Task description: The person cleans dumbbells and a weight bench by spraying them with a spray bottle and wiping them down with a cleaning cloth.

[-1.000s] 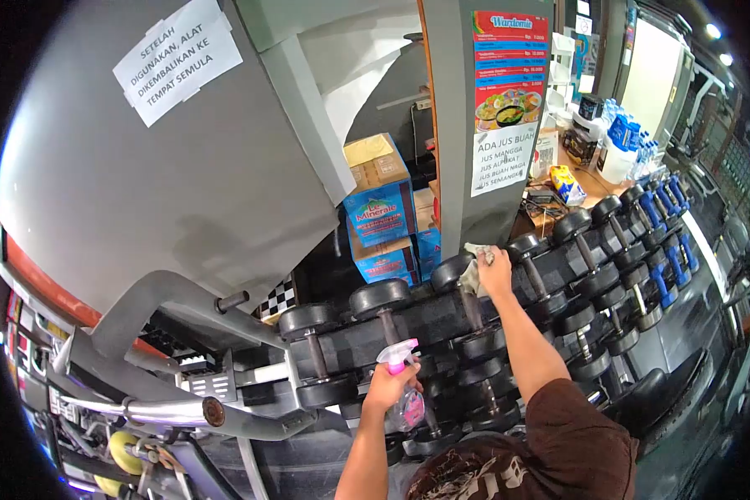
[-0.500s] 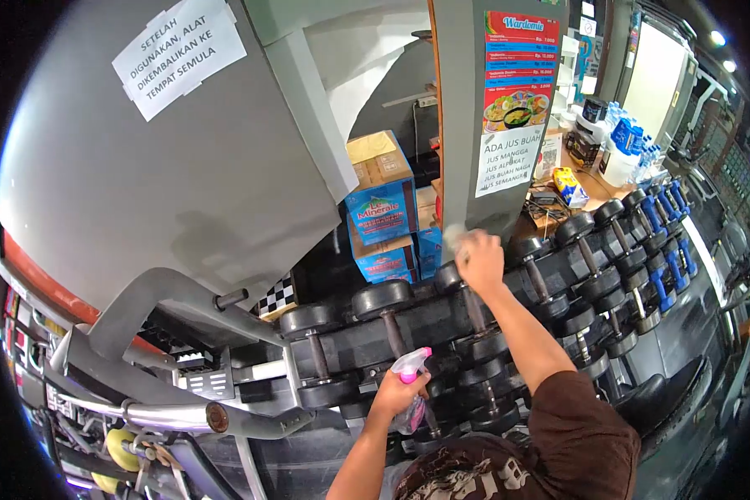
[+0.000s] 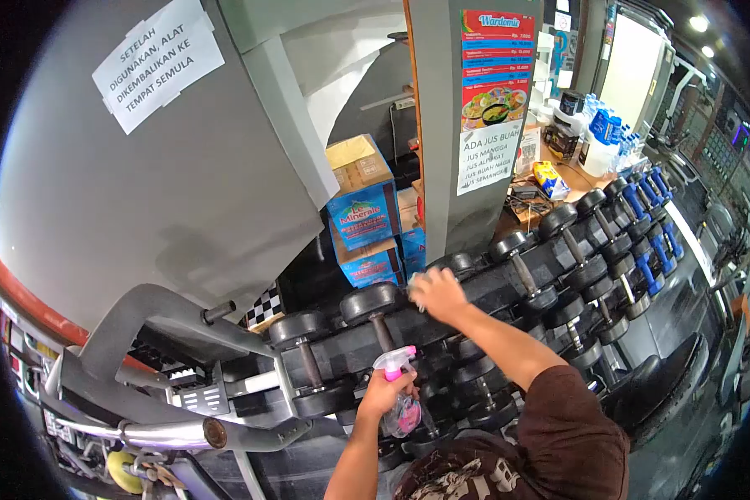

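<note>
My left hand [image 3: 381, 393] is wrapped round the neck of a clear spray bottle [image 3: 403, 417] with a pink and white trigger head. The bottle is upright over the dumbbell rack. My right hand [image 3: 438, 293] is closed on a pale cloth [image 3: 414, 289], of which only a small edge shows past the fingers. That hand is at the far end of the rack's upper row, right beside the round head of a black dumbbell [image 3: 370, 303]. Another black dumbbell [image 3: 298, 330] lies to the left, and one [image 3: 514, 245] to the right, all with bare metal handles.
Blue dumbbells [image 3: 644, 200] sit at the rack's right end. Behind the rack are stacked blue water cartons [image 3: 364, 215], a grey pillar [image 3: 442, 167] with posters and a wooden counter [image 3: 575, 190]. A grey machine frame [image 3: 154, 308] stands on the left, a black padded seat [image 3: 667, 392] on the right.
My right hand has moved left and down along the rack to the dumbbell head with the cloth. The spray bottle stays in my left hand, and the view has shifted slightly right.
</note>
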The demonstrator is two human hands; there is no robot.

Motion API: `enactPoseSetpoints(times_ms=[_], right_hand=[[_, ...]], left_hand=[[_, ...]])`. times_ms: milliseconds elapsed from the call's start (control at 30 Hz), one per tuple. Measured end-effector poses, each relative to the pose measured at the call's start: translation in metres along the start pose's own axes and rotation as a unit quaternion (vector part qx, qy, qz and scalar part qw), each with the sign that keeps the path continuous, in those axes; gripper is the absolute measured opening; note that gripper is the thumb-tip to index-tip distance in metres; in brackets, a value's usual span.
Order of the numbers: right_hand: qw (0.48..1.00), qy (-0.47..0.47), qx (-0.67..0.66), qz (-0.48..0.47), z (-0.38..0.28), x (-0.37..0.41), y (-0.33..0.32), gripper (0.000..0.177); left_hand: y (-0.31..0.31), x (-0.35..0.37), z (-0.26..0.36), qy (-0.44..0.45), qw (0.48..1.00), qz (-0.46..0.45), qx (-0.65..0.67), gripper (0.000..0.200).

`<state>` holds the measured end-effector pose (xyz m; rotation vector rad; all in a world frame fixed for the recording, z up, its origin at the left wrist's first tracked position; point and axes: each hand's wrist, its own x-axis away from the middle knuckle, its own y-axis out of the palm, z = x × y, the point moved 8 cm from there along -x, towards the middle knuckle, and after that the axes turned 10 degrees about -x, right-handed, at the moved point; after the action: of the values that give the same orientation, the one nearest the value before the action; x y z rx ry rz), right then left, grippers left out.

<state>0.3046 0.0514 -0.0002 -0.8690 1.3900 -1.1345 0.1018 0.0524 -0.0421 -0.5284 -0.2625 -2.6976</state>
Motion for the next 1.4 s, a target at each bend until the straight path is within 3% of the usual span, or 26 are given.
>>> enactPoseSetpoints(times_ms=[100,200,333,433,533,567,633,700,767,800,833,900,933,967,1033,1067,1100,1267,1367,1400], right_hand=[[0.978,0.178,-0.089,0.060,0.064,-0.004,-0.022,0.028],[0.879,0.375,-0.245,0.160,0.105,0.006,-0.025,0.030],[0.820,0.486,-0.245,0.176,0.128,0.016,-0.022,0.035],[0.788,0.559,-0.235,0.106,0.172,0.044,0.001,0.036],[0.823,0.518,-0.229,0.046,0.198,0.082,0.029,0.039],[0.791,0.524,-0.304,0.084,0.199,0.099,0.030,0.040],[0.701,0.530,-0.451,0.155,0.187,0.135,0.033,0.041],[0.365,0.514,-0.720,0.289,0.150,0.180,0.040,0.046],[0.240,0.443,-0.795,0.339,0.111,0.210,0.015,0.041],[0.143,0.388,-0.831,0.371,0.099,0.218,0.018,0.037],[0.161,0.348,-0.846,0.371,0.094,0.231,0.016,0.038],[0.137,0.375,-0.803,0.442,0.092,0.262,0.029,0.038],[0.129,0.448,-0.750,0.470,0.092,0.281,0.039,0.038],[0.126,0.440,-0.732,0.504,0.093,0.291,0.046,0.036],[0.151,0.445,-0.732,0.493,0.091,0.302,0.055,0.037],[0.163,0.460,-0.723,0.489,0.088,0.310,0.055,0.036],[0.144,0.471,-0.724,0.482,0.084,0.315,0.056,0.035],[0.181,0.499,-0.670,0.520,0.083,0.349,0.045,0.036],[0.171,0.547,-0.609,0.548,0.087,0.351,0.037,0.036],[0.222,0.592,-0.540,0.556,0.089,0.349,0.019,0.036]], left_hand=[[-0.006,-0.001,-0.009,-0.009,0.999,-0.014,0.032,0.011],[-0.007,-0.005,-0.009,-0.005,0.998,-0.034,0.051,0.009],[-0.005,-0.004,-0.004,-0.016,0.998,-0.045,0.042,0.012],[-0.004,0.002,0.001,-0.012,0.999,-0.040,0.035,0.018],[-0.006,0.001,-0.006,-0.013,0.999,-0.036,0.018,0.024],[-0.007,0.000,-0.009,-0.015,0.999,-0.032,0.015,0.025],[-0.005,0.002,-0.005,-0.012,0.998,-0.050,0.035,0.022],[-0.002,0.002,-0.003,-0.017,0.998,-0.045,0.034,0.019],[0.006,-0.005,0.000,-0.012,0.999,-0.047,-0.020,0.014],[0.009,-0.012,0.001,-0.003,0.998,-0.037,-0.051,0.013],[0.013,-0.013,0.000,0.002,0.996,-0.026,-0.082,0.012],[0.037,-0.022,0.030,0.041,0.992,-0.018,-0.121,0.009],[0.051,-0.030,0.046,0.069,0.988,-0.021,-0.134,0.010],[0.067,-0.040,0.065,0.100,0.984,-0.024,-0.146,0.010],[0.092,-0.061,0.099,0.130,0.966,0.008,-0.225,0.013],[0.102,-0.071,0.116,0.167,0.937,0.031,-0.304,0.029],[0.114,-0.081,0.129,0.184,0.930,0.031,-0.316,0.032],[0.131,-0.108,0.146,0.150,0.933,0.054,-0.323,0.034],[0.110,-0.106,0.120,0.147,0.952,0.043,-0.267,0.032],[0.101,-0.099,0.108,0.134,0.970,0.021,-0.203,0.023]])
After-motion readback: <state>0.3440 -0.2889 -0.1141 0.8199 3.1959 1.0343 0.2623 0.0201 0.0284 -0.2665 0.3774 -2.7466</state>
